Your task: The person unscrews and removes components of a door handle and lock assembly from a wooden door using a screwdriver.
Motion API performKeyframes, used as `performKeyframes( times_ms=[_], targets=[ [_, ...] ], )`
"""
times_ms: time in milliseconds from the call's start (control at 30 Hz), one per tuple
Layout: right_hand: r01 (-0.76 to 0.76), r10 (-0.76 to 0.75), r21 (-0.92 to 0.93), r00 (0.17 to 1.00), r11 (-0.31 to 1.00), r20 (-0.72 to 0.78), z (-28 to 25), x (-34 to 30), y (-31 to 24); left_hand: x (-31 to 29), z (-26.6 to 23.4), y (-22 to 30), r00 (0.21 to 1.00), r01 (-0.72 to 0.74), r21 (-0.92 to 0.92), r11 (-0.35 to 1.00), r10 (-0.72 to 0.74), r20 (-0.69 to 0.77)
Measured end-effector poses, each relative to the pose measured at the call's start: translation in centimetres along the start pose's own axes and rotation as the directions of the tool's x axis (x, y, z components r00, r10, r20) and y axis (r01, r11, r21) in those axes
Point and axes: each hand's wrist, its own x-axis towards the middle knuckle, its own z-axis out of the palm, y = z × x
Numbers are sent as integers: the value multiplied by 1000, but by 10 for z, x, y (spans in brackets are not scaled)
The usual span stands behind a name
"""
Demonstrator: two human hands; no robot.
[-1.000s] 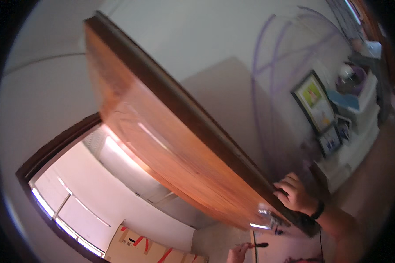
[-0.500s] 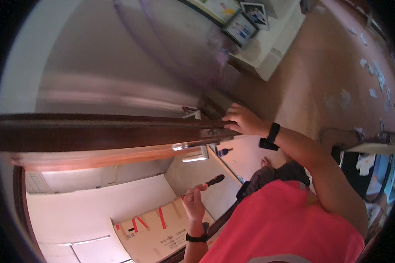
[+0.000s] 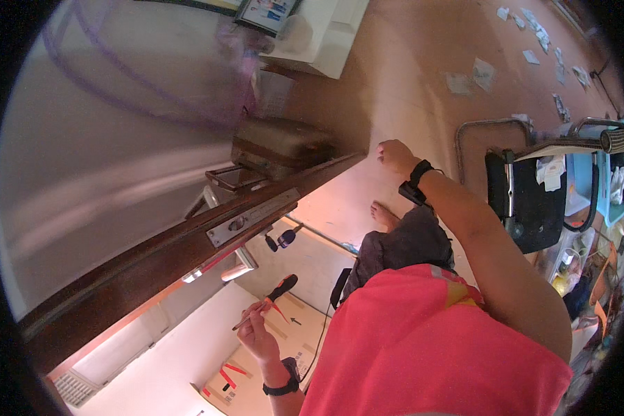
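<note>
Evidently our left hand (image 3: 258, 340), at lower left of centre, has its fingers closed on the front part of a screwdriver (image 3: 283, 286), whose dark handle juts free; a knock there could tip it loose. Our right hand (image 3: 397, 157), at upper centre, is just beside the end of the door (image 3: 118, 297) but apart from it; its fingers look curled in, and we cannot tell whether they hold anything. With neither hand seen steadying it, the door might swing, bumping the tool or catching our right fingers. Dropped, the tool could hit our bare foot (image 3: 383, 215).
</note>
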Motion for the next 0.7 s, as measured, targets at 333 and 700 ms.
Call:
performKeyframes(
  times_ms=[333, 700],
  targets=[
    [50, -51, 8, 994, 999, 95, 17, 18, -34, 1, 8, 8, 1000, 18, -54, 998, -18, -4],
    [333, -345, 91, 907, 938, 242, -70, -12, -244, -34, 16, 15, 991, -24, -187, 982, -1, -131]
  ],
)
